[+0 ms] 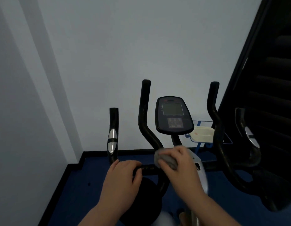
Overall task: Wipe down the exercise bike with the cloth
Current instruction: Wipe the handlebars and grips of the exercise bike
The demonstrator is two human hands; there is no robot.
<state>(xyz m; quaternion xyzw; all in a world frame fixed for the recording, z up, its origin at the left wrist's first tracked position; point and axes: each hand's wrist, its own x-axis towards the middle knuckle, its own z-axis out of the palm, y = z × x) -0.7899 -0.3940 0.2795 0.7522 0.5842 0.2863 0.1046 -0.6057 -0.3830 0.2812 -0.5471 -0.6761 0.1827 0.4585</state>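
left hand [123, 175] curled round handlebar [147, 170], right hand [179, 162] clutching grey cloth [166, 159] below console [173, 115]

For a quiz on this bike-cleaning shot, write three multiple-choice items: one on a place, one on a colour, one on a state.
1. Where is the grey cloth?
A. on the console screen
B. at the handlebar's centre junction, under the right hand
C. on the floor

2. What colour is the floor?
A. blue
B. red
C. white

3. What is the left hand doing?
A. hanging free
B. pressing console buttons
C. gripping the horizontal handlebar

Answers: B, the right hand holds it below the console; A, the floor is dark blue; C, its fingers curl over the bar.
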